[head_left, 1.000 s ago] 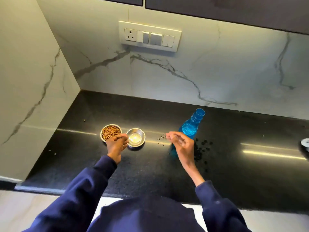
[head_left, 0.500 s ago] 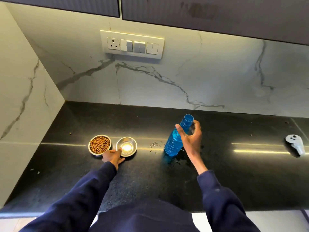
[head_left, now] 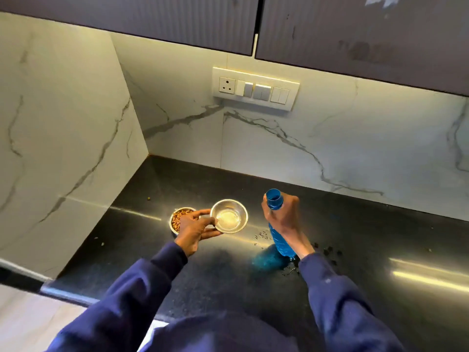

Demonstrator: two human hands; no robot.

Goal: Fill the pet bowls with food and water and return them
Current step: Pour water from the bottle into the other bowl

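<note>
Where the head view looks down on the black speckled stone tabletop (head_left: 177,275), both hands are clamped on task items. The left hand (head_left: 195,226) pinches the near rim of a round, polished steel bowl (head_left: 233,212), thumb on top and fingers beneath. Just left of it, partly behind that hand, stands a second steel bowl (head_left: 177,221) filled with brown kibble. The right hand (head_left: 283,214) grips the neck of an uncapped, translucent blue plastic bottle (head_left: 280,243) with a ribbed body, its base on the tabletop. Water droplets (head_left: 261,236) lie scattered around the base. A white switch panel (head_left: 255,88) is mounted on the veined marble wall (head_left: 355,148).
</note>
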